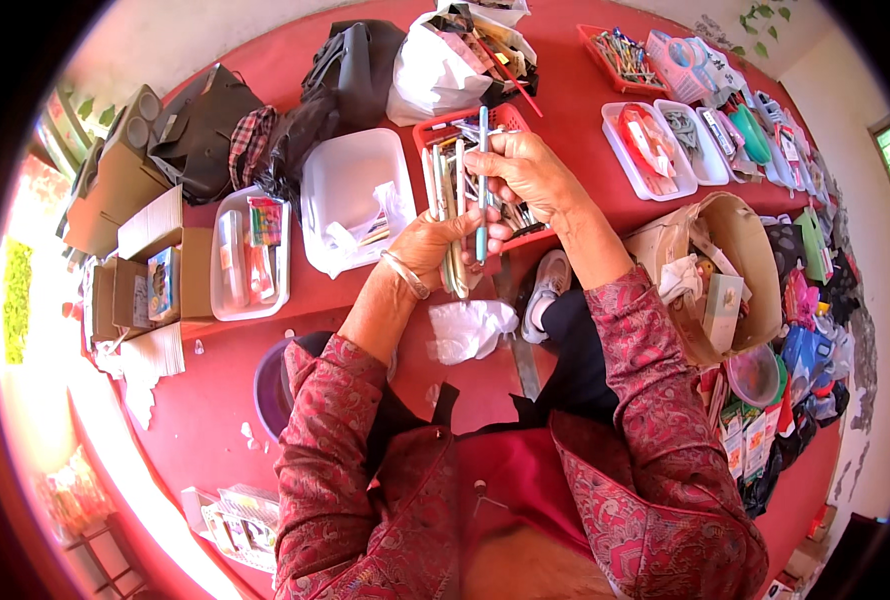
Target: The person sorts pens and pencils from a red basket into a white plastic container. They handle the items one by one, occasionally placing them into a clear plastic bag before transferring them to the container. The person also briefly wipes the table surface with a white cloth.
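My left hand (417,247) is closed around a bundle of pale, slim pens (459,185), held roughly upright in front of me. A light blue pen (483,135) stands beside the bundle, pinched near its middle by my right hand (530,172). Its lower end reaches down by the fingers of my left hand. Behind both hands sits a red basket (510,118) holding more pens, partly hidden by my hands. To its left, a white plastic tray (327,185) contains crumpled clear plastic and a few thin sticks or pens.
A second tray (227,305) and an open cardboard box (197,270) lie left. Black bags (355,60) and a stuffed white bag (427,75) stand behind. A large carton (655,240) is right, with filled trays (653,188) beyond. Crumpled white plastic (473,332) lies below my hands.
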Tool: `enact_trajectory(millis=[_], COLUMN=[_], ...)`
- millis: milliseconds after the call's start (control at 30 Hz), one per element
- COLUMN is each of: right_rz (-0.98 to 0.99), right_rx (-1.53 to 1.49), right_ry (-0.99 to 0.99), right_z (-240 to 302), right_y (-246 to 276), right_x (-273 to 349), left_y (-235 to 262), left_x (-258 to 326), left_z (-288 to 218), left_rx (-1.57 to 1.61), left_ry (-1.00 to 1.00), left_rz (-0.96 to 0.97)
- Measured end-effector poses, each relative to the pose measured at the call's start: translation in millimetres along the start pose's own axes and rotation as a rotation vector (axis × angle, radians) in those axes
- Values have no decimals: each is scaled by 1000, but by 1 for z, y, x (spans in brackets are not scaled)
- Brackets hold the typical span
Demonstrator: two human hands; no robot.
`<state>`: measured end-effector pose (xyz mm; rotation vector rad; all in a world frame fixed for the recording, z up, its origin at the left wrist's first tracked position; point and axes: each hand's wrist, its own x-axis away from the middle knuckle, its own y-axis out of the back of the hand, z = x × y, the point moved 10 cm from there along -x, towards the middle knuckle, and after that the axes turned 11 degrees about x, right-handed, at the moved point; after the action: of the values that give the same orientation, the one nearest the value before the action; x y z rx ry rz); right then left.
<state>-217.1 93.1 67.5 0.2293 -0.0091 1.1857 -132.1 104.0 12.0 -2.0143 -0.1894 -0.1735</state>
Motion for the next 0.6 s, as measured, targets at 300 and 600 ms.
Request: enact_trajectory(millis=[300, 600], right_rz=[131, 49], right_rx=[219, 524], right_ry=[-89, 50], right_z=[-7, 1], right_y=[-24, -19], right_x=[6, -1], left_y=[13, 18], left_x=[2, -3], left_z=[-13, -4], left_rx=[68, 94], left_ry=[-73, -49], left_rz=[-95, -72])
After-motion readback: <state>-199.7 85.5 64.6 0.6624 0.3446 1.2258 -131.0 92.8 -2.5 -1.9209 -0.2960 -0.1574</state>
